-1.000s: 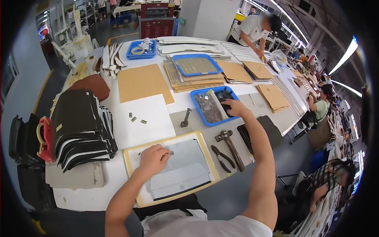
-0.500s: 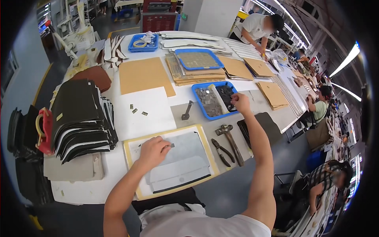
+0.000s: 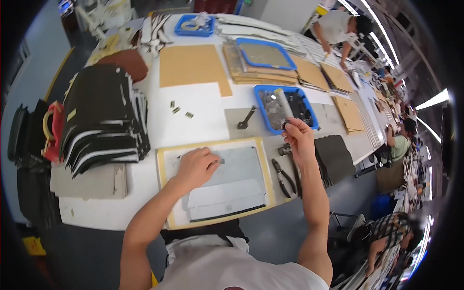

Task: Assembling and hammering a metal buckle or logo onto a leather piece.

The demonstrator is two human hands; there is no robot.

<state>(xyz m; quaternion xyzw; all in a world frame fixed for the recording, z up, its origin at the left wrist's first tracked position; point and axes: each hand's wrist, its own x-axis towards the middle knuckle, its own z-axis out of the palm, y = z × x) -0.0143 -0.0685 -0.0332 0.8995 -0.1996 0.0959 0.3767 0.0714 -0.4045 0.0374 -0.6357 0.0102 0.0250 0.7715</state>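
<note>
1. Pinching small grey piece (image 3: 222, 161): left hand (image 3: 197, 169), fingers nearly closed, over the pale grey panel (image 3: 237, 168) on the yellow-edged board (image 3: 161, 181).
2. Right hand (image 3: 300, 137): fingertips together on small dark piece (image 3: 286, 124), near edge of divided blue tray (image 3: 263, 115).
3. Pliers (image 3: 277, 167) on table (image 3: 140, 205), right of board.
</note>
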